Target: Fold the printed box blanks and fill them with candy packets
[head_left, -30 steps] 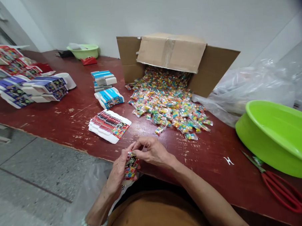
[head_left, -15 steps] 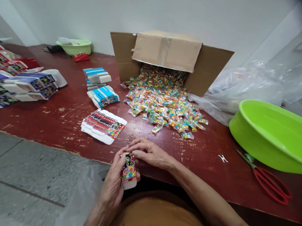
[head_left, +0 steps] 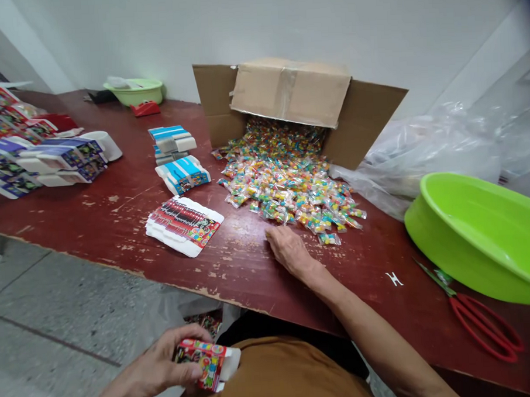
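Well in front of the carton (head_left: 291,95), just off the near edge of the bench (head_left: 373,252), the left hand (head_left: 166,358) has its grip closed round a small red box (head_left: 208,365), tilted so that its white end flap (head_left: 230,362) stands out to the right. Between that box and the carton, the right hand (head_left: 289,250) rests at the near fringe of the candy packets (head_left: 282,186) spilling from the carton's mouth; its fingertips are curled under, so whether its grip holds a packet cannot be told. Good handling here would probably mean a light left grip — thin card walls likely dent when squeezed — with the flap kept clear of the palm, while the right fingertips pinch one packet by its crimped edge rather than raking the heap. As for writing, the red box and the fanned red sleeves (head_left: 185,225) in front and left of the carton carry bright printed pictures and lettering, too small to read. No brand is legible on the carton or packets; a white slip (head_left: 394,279) in front and right of the carton merely resembles an H.
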The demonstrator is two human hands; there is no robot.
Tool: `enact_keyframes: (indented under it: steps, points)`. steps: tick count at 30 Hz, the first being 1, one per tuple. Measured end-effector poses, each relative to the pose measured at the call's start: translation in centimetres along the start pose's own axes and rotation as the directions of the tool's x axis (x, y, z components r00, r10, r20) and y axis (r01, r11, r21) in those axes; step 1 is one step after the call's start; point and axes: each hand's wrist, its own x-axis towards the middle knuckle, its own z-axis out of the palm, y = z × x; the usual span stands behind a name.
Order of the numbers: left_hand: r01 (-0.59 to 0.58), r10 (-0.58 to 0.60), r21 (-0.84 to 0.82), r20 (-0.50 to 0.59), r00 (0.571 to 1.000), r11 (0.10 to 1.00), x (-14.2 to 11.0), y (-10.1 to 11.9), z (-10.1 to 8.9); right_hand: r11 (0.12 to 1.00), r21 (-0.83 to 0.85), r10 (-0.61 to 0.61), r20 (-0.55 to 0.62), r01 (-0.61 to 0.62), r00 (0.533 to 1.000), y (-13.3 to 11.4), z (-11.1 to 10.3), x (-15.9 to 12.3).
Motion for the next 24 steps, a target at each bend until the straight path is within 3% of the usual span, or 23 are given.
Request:
enact_keyframes:
  steps: [2, 3, 4, 5, 7, 9, 15, 18, 22, 24]
  points:
    - [0.079, -0.084, 0.088, 0.06, 0.995, 0.993, -0.2, -0.1, -0.8, 0.98, 0.2, 0.024, -0.04, -0.016, 0.999, -1.0, -0.6, -0.4]
    - [0.069, -0.074, 0.093, 0.047, 0.996, 0.993, -0.3, 0.1, -0.7, 0.925, 0.378, 0.059, -0.04, -0.04, 0.997, -1.8, -0.9, -0.7]
    - [0.03, -0.03, 0.065, 0.008, 1.0, 0.997, -0.3, 0.3, -0.3, 0.811, 0.58, 0.101, -0.015, -0.074, 0.995, -2.7, -1.2, -1.1]
    - [-0.027, 0.028, 0.016, -0.042, 0.999, 0.999, -0.3, 0.7, 0.3, 0.645, 0.755, 0.135, 0.046, -0.123, 0.99, -3.8, -1.5, -1.5]
    - [-0.142, 0.126, -0.099, -0.15, 0.981, 0.985, -0.1, 1.9, 2.0, 0.36, 0.91, 0.136, 0.166, -0.205, 0.977, -6.1, -1.8, -2.2]
    - [-0.186, 0.153, -0.159, -0.196, 0.968, 0.97, 0.2, 3.2, 3.7, 0.255, 0.94, 0.159, 0.192, -0.228, 0.968, -8.0, -1.9, -2.7]
    - [-0.324, 0.287, -0.187, -0.197, 0.937, 0.927, 1.2, 5.5, 6.8, 0.29, 0.927, 0.177, 0.191, -0.237, 0.966, -10.1, -1.2, -2.7]
    - [-0.361, 0.321, -0.158, -0.233, 0.918, 0.919, 1.6, 5.6, 7.4, 0.392, 0.897, 0.15, 0.157, -0.205, 0.976, -9.9, -1.0, -3.1]
    - [-0.415, 0.36, -0.156, -0.291, 0.886, 0.896, 1.8, 6.0, 8.1, 0.547, 0.837, 0.002, 0.037, -0.032, 0.999, -9.7, -1.3, -3.5]
    - [-0.434, 0.358, -0.215, -0.316, 0.879, 0.875, 1.9, 6.3, 8.3, 0.502, 0.864, -0.033, 0.052, -0.028, 0.998, -9.5, -1.4, -3.6]
